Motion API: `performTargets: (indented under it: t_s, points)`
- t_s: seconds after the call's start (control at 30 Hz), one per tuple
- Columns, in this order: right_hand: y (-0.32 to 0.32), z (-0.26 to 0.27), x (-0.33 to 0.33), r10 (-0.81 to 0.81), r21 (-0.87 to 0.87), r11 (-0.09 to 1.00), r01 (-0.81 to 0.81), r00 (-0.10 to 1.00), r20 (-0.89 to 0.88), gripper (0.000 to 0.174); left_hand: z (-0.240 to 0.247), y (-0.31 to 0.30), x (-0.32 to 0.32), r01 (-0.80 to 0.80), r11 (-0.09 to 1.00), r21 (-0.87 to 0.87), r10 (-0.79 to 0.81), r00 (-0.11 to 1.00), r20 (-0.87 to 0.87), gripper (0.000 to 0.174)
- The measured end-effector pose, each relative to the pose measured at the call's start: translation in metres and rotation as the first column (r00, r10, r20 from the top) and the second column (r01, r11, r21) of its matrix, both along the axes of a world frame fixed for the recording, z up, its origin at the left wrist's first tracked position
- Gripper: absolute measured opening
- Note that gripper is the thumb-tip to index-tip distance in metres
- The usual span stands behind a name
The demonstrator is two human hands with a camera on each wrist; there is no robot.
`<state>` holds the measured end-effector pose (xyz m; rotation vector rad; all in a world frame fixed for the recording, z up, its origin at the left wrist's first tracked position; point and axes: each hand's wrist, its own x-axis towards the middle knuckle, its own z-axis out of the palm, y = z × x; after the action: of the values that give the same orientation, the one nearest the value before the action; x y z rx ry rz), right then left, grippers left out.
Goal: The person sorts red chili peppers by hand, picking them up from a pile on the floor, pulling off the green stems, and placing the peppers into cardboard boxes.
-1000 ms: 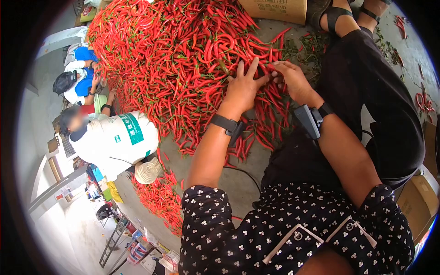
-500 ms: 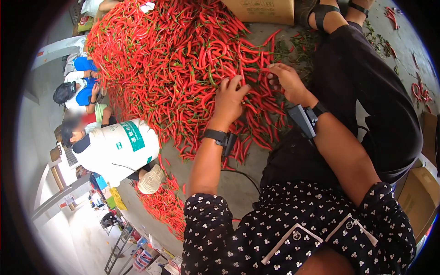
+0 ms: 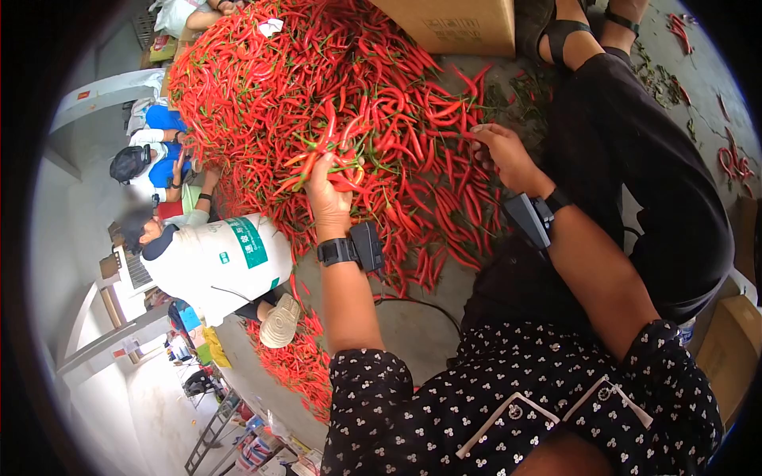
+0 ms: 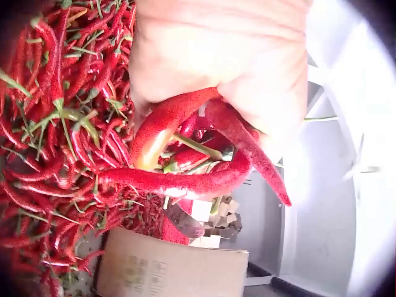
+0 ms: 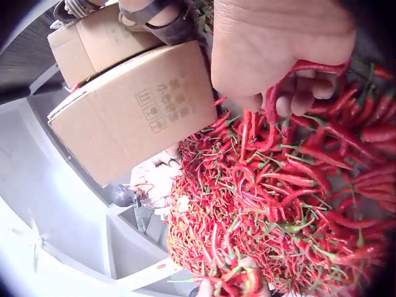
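A large heap of red chili peppers (image 3: 262,119) with green stems spreads over the floor. My left hand (image 3: 327,194) is raised over the heap's near side and grips a bunch of chili peppers (image 4: 185,179), their tips and stems sticking out around the fingers. My right hand (image 3: 506,155) is at the heap's right edge, its fingers curled. In the right wrist view a red chili pepper (image 5: 271,104) runs across the palm, held by those fingers. Part of the left hand with its bunch also shows at the bottom of that view.
A cardboard box (image 3: 452,28) stands behind the heap, near sandalled feet (image 3: 575,44). Other people sit along the left side, one in a white vest (image 3: 214,254). A smaller pile of chilies (image 3: 294,365) lies below that person. Leaf scraps (image 3: 532,91) are strewn beside my leg.
My left hand has moved left from the heap beside the right hand and has turned, now lifting a bunch of chili peppers. The right hand has stayed nearly in place.
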<state>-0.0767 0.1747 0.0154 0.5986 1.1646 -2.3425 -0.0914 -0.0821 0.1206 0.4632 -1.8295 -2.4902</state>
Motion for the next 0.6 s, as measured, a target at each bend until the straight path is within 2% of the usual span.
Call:
performTargets:
  t_s: [0.1, 0.2, 0.47, 0.57, 0.6]
  points:
    - [-0.001, 0.0, 0.0, -0.001, 0.005, 1.0, 0.001, 1.0, 0.007, 0.007, 0.013, 0.007, -0.007, 0.013, 0.998, 0.067, -0.01, 0.999, -0.041, 0.032]
    - [-0.002, -0.001, -0.001, -0.011, 0.009, 1.0, 0.011, 1.0, 0.019, 0.006, 0.025, 0.02, -0.019, 0.11, 0.98, 0.164, -0.097, 0.992, -0.085, 0.033]
    - [-0.005, -0.003, -0.003, -0.065, -0.026, 0.997, 0.067, 0.997, 0.043, 0.008, 0.073, 0.073, -0.063, 0.213, 0.973, 0.087, -0.189, 0.956, -0.226, 0.039]
    - [-0.007, -0.003, -0.005, -0.089, -0.033, 0.995, 0.09, 0.995, 0.048, 0.008, 0.099, 0.101, -0.079, 0.246, 0.968, 0.048, -0.229, 0.945, -0.235, 0.035]
    - [-0.007, -0.004, -0.006, -0.083, -0.043, 0.995, 0.085, 0.996, 0.035, 0.007, 0.106, 0.112, -0.086, 0.251, 0.968, 0.007, -0.238, 0.927, -0.288, 0.035]
